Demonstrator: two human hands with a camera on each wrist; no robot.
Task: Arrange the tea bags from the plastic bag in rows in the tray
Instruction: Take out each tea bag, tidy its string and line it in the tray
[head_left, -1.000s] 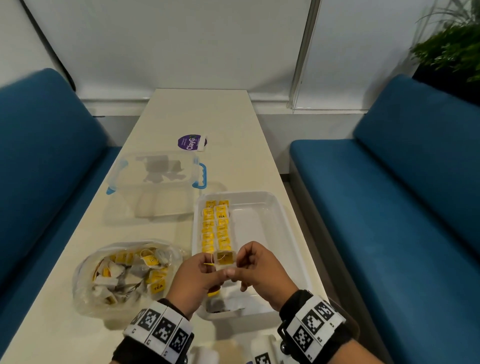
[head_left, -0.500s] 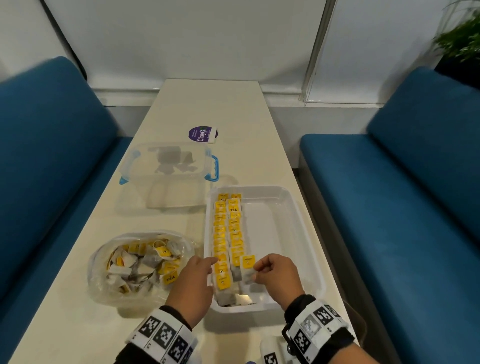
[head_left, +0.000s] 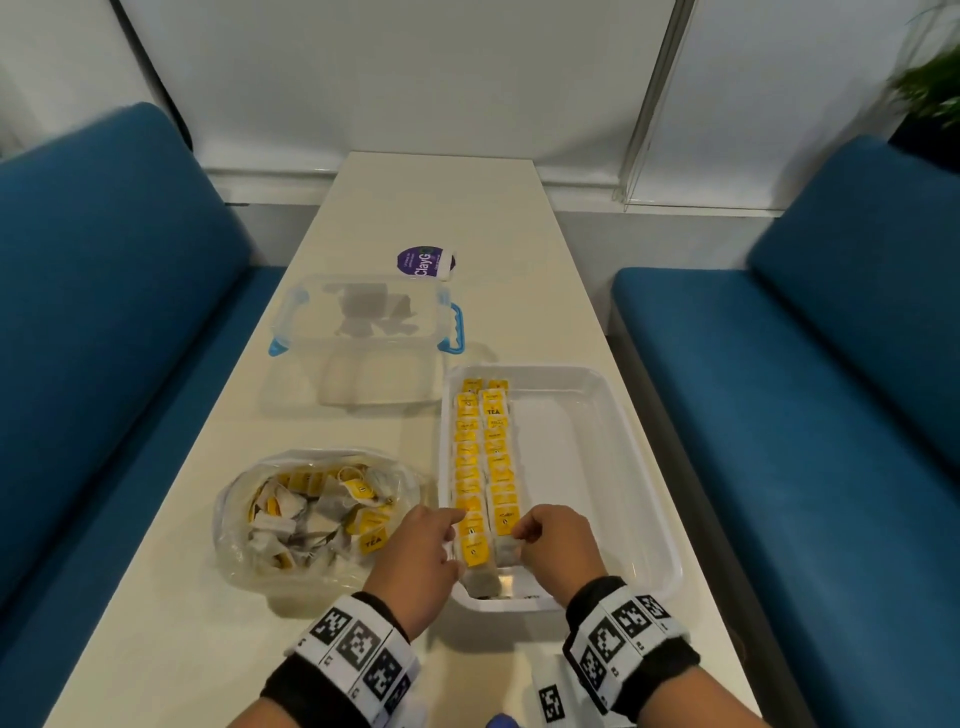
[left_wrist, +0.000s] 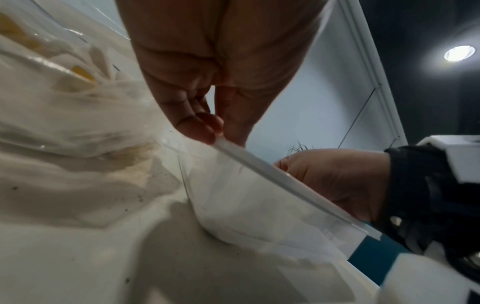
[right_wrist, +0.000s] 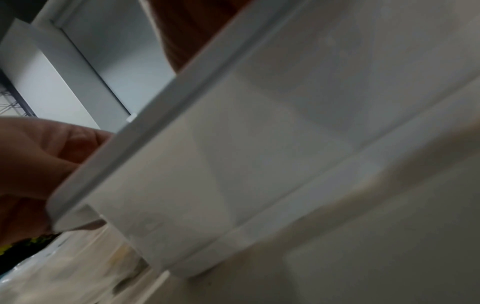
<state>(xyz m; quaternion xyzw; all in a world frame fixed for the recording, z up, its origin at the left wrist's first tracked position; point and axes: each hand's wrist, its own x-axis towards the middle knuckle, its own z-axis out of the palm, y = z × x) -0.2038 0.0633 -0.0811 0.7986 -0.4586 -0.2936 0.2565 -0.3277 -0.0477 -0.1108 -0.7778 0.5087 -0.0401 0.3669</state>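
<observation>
Head view shows the yellow-tagged tea bag (head_left: 506, 540), lifted a second ago, now seated ending the second row in the white plastic tray (head_left: 641, 462), right hand (head_left: 558, 545) apparently pinching it, left hand (head_left: 415, 558) fingers relaxed beside, the clear plastic bag (head_left: 311, 519) on the counter still holding many.

Even indoor light, soft shadows, blurred wrist views, fisheye edges

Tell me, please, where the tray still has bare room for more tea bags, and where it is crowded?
The tray is bare across its right part, between the second tea bag row and the right wall. The left side is crowded: two rows along the left wall, with the left hand and right hand at their near ends. The plastic bag flanks the tray's left.
</observation>
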